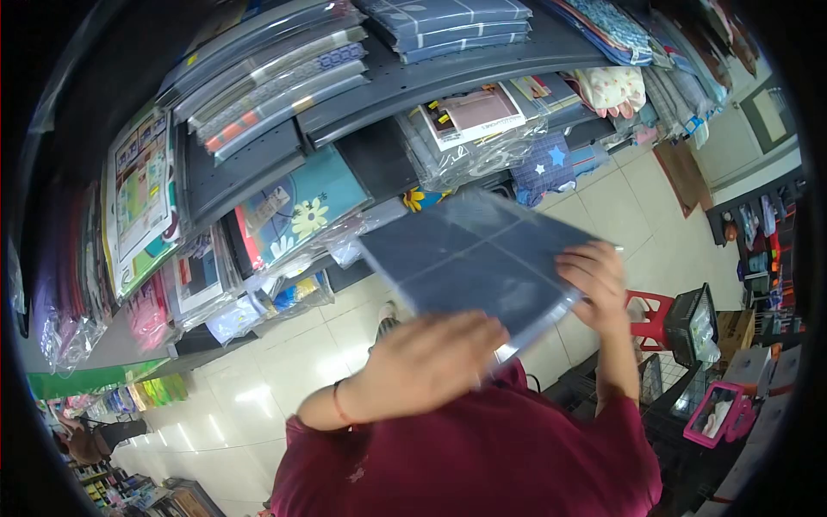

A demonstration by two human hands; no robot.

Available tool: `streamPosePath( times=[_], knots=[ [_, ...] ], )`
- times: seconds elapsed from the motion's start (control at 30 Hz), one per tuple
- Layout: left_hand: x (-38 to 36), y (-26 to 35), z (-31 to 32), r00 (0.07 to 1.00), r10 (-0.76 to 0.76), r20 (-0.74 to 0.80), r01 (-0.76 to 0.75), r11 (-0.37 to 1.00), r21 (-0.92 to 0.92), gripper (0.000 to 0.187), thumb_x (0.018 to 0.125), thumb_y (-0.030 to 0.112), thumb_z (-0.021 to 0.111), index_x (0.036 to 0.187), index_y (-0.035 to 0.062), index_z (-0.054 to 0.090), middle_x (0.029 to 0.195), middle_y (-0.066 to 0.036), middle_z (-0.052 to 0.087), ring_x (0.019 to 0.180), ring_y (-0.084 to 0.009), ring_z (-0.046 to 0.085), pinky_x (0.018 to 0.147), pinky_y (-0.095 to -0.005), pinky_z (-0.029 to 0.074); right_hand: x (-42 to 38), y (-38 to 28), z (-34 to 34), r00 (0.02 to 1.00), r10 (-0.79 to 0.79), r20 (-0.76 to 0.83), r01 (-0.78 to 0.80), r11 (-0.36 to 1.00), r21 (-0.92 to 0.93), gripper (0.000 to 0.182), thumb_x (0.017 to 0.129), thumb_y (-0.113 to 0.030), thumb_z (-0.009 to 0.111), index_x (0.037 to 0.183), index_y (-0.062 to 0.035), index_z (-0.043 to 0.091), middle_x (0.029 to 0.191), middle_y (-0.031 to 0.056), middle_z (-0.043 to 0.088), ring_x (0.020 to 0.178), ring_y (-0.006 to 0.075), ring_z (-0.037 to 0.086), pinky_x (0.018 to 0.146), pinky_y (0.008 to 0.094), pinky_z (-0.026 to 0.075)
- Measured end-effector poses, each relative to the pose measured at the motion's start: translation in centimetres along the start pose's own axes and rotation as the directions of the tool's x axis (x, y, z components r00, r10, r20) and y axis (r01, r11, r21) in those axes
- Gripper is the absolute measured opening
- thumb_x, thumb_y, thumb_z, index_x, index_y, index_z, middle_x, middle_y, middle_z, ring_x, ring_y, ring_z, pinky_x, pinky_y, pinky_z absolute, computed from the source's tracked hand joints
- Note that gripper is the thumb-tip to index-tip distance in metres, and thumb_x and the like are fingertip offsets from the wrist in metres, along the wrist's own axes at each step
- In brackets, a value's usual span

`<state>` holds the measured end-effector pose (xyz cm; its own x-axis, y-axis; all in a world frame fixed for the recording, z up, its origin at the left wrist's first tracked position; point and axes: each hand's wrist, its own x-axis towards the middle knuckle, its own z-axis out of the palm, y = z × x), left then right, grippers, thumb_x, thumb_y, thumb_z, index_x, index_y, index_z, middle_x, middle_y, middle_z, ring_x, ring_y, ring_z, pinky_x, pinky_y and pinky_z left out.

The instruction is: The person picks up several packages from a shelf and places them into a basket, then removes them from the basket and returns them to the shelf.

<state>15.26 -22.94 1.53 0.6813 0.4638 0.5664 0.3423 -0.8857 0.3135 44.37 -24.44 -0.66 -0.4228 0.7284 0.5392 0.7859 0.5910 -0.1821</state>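
Observation:
A flat, dark blue folded cloth with thin pale grid lines, in a clear plastic sleeve (482, 271), is held up in front of my body, tilted. My right hand (595, 283) grips its right edge, fingers over the top face. Blurred by motion, my left hand (435, 351) lies along the near edge with its fingers stretched out over the pack, thumb hidden. A red band circles the left wrist. Light glares off the plastic. Similar blue packs (448, 26) are stacked on the upper shelf beyond it.
Dark metal shelves (413, 99) full of wrapped cloth packs stand in front and to the left. On the right are a red stool (648, 319), a black basket (692, 323), cartons and a pink-framed item (715, 415). Pale floor tiles (258, 396) run below.

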Motion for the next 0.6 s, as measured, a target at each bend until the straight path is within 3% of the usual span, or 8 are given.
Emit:
streamPosePath(
  times=[0.1,0.2,0.27,0.4,0.6],
  knots=[
    [-3.3,-5.7,10.3,0.956,-0.269,0.116,0.286,0.942,-0.176,0.042,0.07,0.001,0.057,0.112,0.0083,0.059,0.115,-0.005,0.059,0.1,-0.0253,0.06,0.081,-0.0355,0.05,-4.9,5.1,8.6,0.979,0.129,0.157,-0.138,0.989,0.052,0.035,0.07,-0.013,0.066,0.105,-0.0091,0.062,0.103,0.0062,0.061,0.101,0.0255,0.056,0.093,0.0407,0.04],
    [-9.1,-10.3,20.9,0.844,-0.464,0.27,0.512,0.846,-0.147,0.04,0.074,-0.001,0.053,0.112,0.0092,0.054,0.115,-0.007,0.059,0.099,-0.0282,0.059,0.08,-0.0379,0.05,-10.4,8.6,18.5,0.945,0.152,0.29,-0.171,0.985,0.039,0.039,0.069,-0.015,0.067,0.108,-0.0093,0.061,0.106,0.0057,0.06,0.104,0.0252,0.054,0.097,0.0416,0.036],
    [-12.8,-12.8,26.8,0.744,-0.564,0.358,0.638,0.759,-0.132,0.041,0.076,-0.001,0.051,0.115,0.0095,0.051,0.117,-0.01,0.057,0.096,-0.0339,0.06,0.077,-0.0406,0.051,-13.7,10.1,24.6,0.91,0.211,0.357,-0.245,0.968,0.053,0.041,0.069,-0.015,0.068,0.109,-0.0105,0.061,0.108,0.0061,0.059,0.106,0.0246,0.052,0.099,0.0426,0.034],
    [-17.1,-14.4,33.7,0.491,-0.65,0.581,0.77,0.635,0.06,0.043,0.077,-0.004,0.047,0.117,0.0102,0.045,0.115,-0.012,0.055,0.099,-0.0351,0.058,0.079,-0.0414,0.05,-19.4,11.5,33.7,0.781,0.327,0.532,-0.408,0.912,0.037,0.04,0.072,-0.016,0.069,0.111,-0.0126,0.061,0.11,0.0069,0.059,0.11,0.0251,0.051,0.103,0.0437,0.031],
    [-24.7,-16.0,42.1,0.52,-0.731,0.441,0.83,0.554,-0.061,0.046,0.077,-0.006,0.045,0.12,0.0085,0.045,0.121,-0.015,0.052,0.106,-0.0357,0.054,0.085,-0.0429,0.048,-23.5,11.8,41.8,0.644,0.396,0.655,-0.517,0.856,-0.009,0.041,0.074,-0.017,0.067,0.115,-0.0128,0.059,0.117,0.0078,0.057,0.114,0.0259,0.049,0.103,0.0439,0.031]
  ],
)
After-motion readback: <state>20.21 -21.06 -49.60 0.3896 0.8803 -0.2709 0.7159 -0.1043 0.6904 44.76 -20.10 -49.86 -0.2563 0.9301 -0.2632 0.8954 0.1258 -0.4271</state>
